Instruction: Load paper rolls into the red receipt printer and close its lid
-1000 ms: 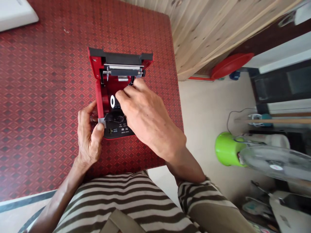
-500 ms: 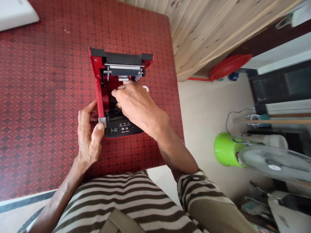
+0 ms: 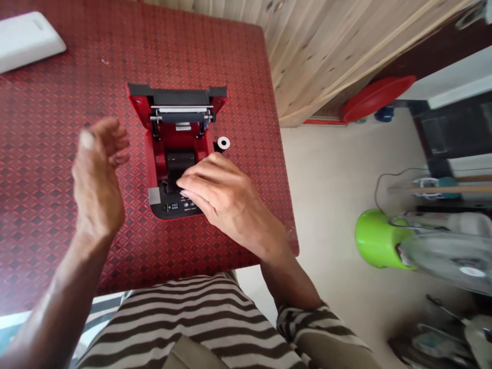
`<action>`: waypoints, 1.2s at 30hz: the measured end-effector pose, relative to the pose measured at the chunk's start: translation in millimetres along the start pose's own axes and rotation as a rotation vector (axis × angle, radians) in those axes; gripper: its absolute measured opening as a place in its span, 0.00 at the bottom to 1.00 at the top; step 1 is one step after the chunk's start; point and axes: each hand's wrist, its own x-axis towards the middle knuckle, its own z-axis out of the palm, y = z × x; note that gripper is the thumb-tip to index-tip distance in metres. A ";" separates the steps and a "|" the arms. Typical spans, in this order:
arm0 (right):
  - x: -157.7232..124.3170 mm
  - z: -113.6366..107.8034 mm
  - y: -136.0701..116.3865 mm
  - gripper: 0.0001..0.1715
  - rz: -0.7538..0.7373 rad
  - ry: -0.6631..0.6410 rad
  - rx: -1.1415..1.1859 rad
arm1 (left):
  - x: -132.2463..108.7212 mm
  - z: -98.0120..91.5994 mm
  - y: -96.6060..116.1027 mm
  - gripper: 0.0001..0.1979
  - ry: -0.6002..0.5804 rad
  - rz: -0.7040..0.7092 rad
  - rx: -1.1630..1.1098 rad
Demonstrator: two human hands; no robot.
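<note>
Fingertips of the right hand [image 3: 226, 200] rest flat, gripping nothing, on the black front panel of a red printer [image 3: 177, 154] at frame centre, lid open. The left hand [image 3: 96, 179] hovers left of it, loosely open, blurred.

Single head view, looking steeply down, close over table [image 3: 57, 169]; edges probably distorted.

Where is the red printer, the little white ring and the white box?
red printer [image 3: 177, 141]: head view, red inner wall below the open lid.
little white ring [image 3: 223, 143]: head view, its white face.
white box [image 3: 28, 41]: head view, top surface.
</note>
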 end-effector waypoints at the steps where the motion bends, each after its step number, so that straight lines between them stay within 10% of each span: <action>1: -1.9 1.9 0.3 0.12 -0.005 0.041 -0.022 | 17.8 4.0 8.2 0.42 0.005 -0.032 -0.068; 7: -13.5 12.0 0.8 0.12 -0.024 0.250 -0.174 | 91.6 35.1 30.1 0.17 -0.010 -0.289 -0.083; 14: -23.5 20.8 -5.6 0.07 -0.019 0.349 -0.283 | 43.7 32.4 34.5 0.02 -0.234 -0.424 -0.214; 21: -33.0 26.2 -11.2 0.06 0.013 0.418 -0.335 | -6.9 5.0 10.8 0.22 -0.374 -0.377 -0.080; 36: -32.1 35.6 -15.9 0.06 0.125 0.495 -0.222 | -16.6 -1.9 -6.4 0.25 -0.377 -0.270 0.027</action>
